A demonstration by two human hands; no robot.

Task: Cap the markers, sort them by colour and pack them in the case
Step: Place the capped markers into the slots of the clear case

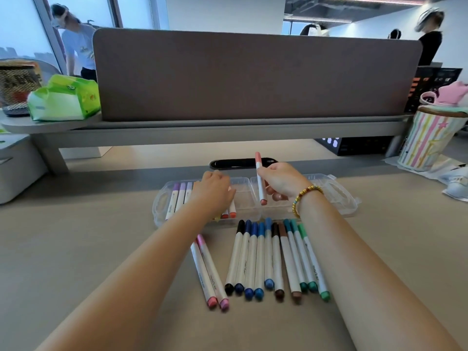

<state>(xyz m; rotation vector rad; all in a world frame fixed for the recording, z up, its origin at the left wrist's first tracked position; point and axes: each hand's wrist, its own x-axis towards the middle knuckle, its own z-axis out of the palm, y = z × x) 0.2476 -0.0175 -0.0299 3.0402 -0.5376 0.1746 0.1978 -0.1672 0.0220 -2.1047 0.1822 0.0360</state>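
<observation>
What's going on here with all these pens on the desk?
A person is packing markers into a clear plastic case. The right hand holds a salmon-pink marker above the case, while the left hand rests on the markers already packed at its left end. Two pink markers and a row of black, blue, brown and green markers lie capped on the desk.

A grey-brown divider panel (255,77) stands on a grey raised shelf (202,131) across the desk (76,236). On the shelf's left end sit a green tissue pack (64,100) and a mesh holder (16,87). A striped cup (425,140) stands at right. A dark oval cable slot (238,163) lies behind the work area.
</observation>
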